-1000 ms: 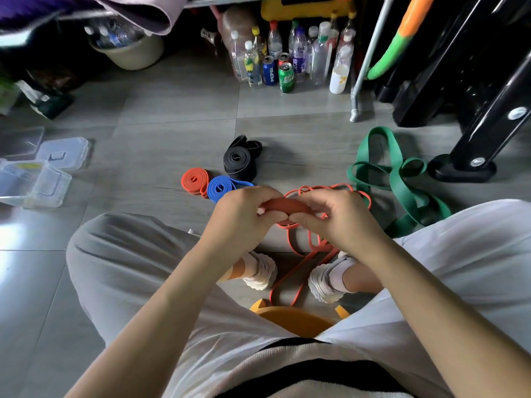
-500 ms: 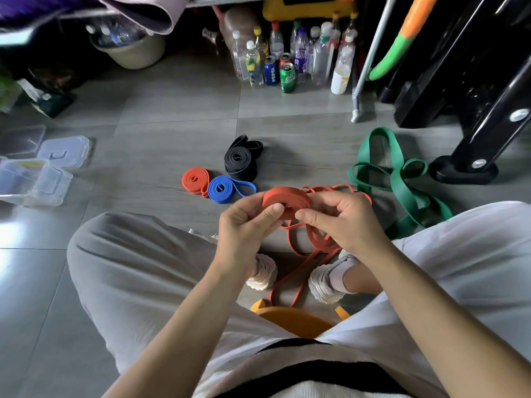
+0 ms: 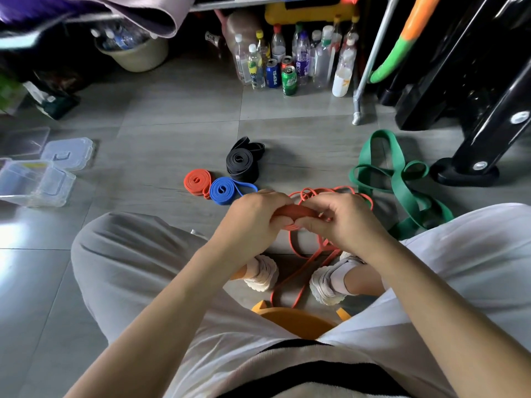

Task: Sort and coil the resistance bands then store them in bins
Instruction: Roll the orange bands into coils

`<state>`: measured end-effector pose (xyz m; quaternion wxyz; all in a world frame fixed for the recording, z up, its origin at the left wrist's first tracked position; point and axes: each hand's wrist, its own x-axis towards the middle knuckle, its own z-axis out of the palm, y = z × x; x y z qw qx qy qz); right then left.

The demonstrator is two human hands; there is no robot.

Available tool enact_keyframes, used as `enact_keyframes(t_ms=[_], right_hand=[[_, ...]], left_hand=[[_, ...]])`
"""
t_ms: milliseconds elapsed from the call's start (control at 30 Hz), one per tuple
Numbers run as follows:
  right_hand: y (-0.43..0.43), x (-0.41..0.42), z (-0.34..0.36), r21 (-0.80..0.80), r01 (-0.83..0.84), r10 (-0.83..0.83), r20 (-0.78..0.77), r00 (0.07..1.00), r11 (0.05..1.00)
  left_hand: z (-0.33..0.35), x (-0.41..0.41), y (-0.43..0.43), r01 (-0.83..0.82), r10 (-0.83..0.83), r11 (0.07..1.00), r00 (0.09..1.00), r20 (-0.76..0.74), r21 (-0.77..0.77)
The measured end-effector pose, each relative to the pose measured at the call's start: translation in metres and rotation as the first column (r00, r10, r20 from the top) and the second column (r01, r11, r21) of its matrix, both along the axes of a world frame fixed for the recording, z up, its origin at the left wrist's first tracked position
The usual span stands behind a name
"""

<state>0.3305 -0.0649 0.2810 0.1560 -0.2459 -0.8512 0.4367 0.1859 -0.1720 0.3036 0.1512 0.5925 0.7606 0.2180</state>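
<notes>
Fingers of the left hand (image 3: 253, 216) and right hand (image 3: 342, 219) pinch the red band (image 3: 293, 211) between the knees, its flattened coil lying left-to-right, loose tail dropping to the floor (image 3: 161, 133), which lies open leftward.

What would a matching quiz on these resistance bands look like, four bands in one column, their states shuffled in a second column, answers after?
Column one
1. green band
2. blue band
3. black band
4. trailing red band

Column two
A. rolled, with a short tail poking out to the right
B. part-rolled, gripped by the left hand and the right hand
C. spread out loose, not rolled at all
D. rolled, lying just beyond the blue one

Pairs: 1-C, 2-A, 3-D, 4-B
</notes>
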Motion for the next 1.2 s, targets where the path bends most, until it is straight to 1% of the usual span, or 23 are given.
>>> enact_keyframes(t_ms=[133, 200, 267, 333, 367, 400, 467, 500, 533, 600, 633, 667, 700, 733, 767, 800, 833, 867, 900, 933, 1000, 1100, 1200], right_hand=[[0.002, 0.003, 0.0, 0.043, 0.013, -0.015, 0.046, 0.999, 0.999], [0.003, 0.003, -0.001, -0.023, 0.042, -0.041, 0.029, 0.999, 0.999], [0.003, 0.001, -0.002, -0.162, 0.062, -0.063, 0.003, 0.998, 0.985], [0.001, -0.003, -0.002, -0.345, 0.078, -0.106, -0.062, 0.992, 0.935], [-0.001, -0.004, -0.001, -0.418, 0.076, -0.134, -0.11, 0.985, 0.905], [-0.002, -0.004, -0.001, -0.461, 0.063, -0.155, -0.164, 0.974, 0.885], [-0.005, -0.005, -0.003, -0.499, 0.036, -0.178, -0.238, 0.955, 0.866], [-0.007, -0.005, -0.005, -0.532, 0.04, -0.208, -0.26, 0.943, 0.846], [-0.009, -0.005, -0.008, -0.568, 0.068, -0.259, -0.264, 0.929, 0.82], [-0.011, -0.004, -0.016, -0.635, 0.127, -0.351, -0.241, 0.905, 0.762], [-0.011, -0.003, -0.019, -0.639, 0.143, -0.365, -0.231, 0.902, 0.756], [-0.011, -0.001, -0.022, -0.61, 0.156, -0.351, -0.214, 0.912, 0.777], [-0.011, 0.001, -0.022, -0.585, 0.153, -0.329, -0.208, 0.921, 0.797], [-0.009, 0.003, -0.024, -0.534, 0.156, -0.304, -0.201, 0.931, 0.831], [-0.007, 0.005, -0.023, -0.489, 0.146, -0.27, -0.192, 0.944, 0.86], [-0.006, 0.006, -0.024, -0.421, 0.152, -0.24, -0.163, 0.957, 0.894], [-0.005, 0.006, -0.023, -0.34, 0.146, -0.196, -0.116, 0.974, 0.929], [-0.005, 0.005, -0.022, -0.245, 0.127, -0.146, -0.058, 0.988, 0.961], [-0.006, 0.004, -0.021, -0.164, 0.107, -0.109, -0.001, 0.994, 0.981], [-0.008, 0.002, -0.02, -0.107, 0.087, -0.084, 0.033, 0.996, 0.99], [-0.01, -0.002, -0.014, -0.065, 0.067, -0.065, 0.023, 0.998, 0.996], [-0.007, -0.005, -0.009, -0.071, 0.101, -0.106, -0.07, 0.992, 0.992], [0.001, -0.006, -0.009, -0.102, 0.119, -0.125, -0.061, 0.99, 0.988]], left_hand=[[-0.004, -0.002, -0.006, -0.156, 0.133, 0.982, 0.971, 0.199, 0.107], [-0.006, -0.001, -0.008, -0.229, 0.182, 0.968, 0.925, 0.335, 0.107], [-0.006, 0.0, -0.009, -0.302, 0.223, 0.949, 0.846, 0.484, 0.092], [-0.006, 0.002, -0.009, -0.374, 0.235, 0.922, 0.744, 0.626, 0.099], [-0.006, 0.005, -0.01, -0.402, 0.219, 0.91, 0.676, 0.704, 0.103], [-0.007, 0.008, -0.01, -0.429, 0.197, 0.898, 0.586, 0.786, 0.095], [-0.008, 0.014, -0.009, -0.471, 0.164, 0.882, 0.343, 0.925, 0.019], [-0.009, 0.016, -0.009, -0.475, 0.153, 0.88, 0.243, 0.958, -0.02], [-0.012, 0.017, -0.008, -0.47, 0.146, 0.881, 0.178, 0.973, -0.046], [-0.015, 0.021, -0.006, -0.456, 0.146, 0.886, 0.111, 0.983, -0.08], [-0.016, 0.022, -0.006, -0.451, 0.151, 0.887, 0.087, 0.985, -0.096], [-0.017, 0.023, -0.005, -0.447, 0.167, 0.887, 0.087, 0.982, -0.112], [-0.018, 0.022, -0.005, -0.442, 0.2, 0.889, 0.135, 0.97, -0.122], [-0.017, 0.02, -0.004, -0.429, 0.247, 0.896, 0.264, 0.932, -0.116], [-0.016, 0.015, -0.004, -0.396, 0.291, 0.913, 0.466, 0.835, -0.097], [-0.015, 0.009, -0.004, -0.34, 0.304, 0.937, 0.69, 0.657, -0.077], [-0.014, 0.004, -0.003, -0.255, 0.259, 0.964, 0.863, 0.435, -0.069], [-0.011, 0.0, -0.003, -0.15, 0.163, 0.986, 0.957, 0.24, -0.074], [-0.008, -0.003, -0.002, -0.046, 0.056, 0.994, 0.993, 0.102, -0.097], [-0.005, -0.004, 0.0, 0.035, -0.034, 0.99, 0.999, 0.011, -0.135], [0.002, -0.004, 0.003, 0.093, -0.11, 0.979, 0.99, -0.084, -0.183], [0.009, -0.009, 0.003, 0.015, -0.017, 0.998, 0.999, -0.039, -0.057], [0.015, -0.016, 0.002, -0.087, 0.083, 0.995, 0.993, 0.08, 0.048]])
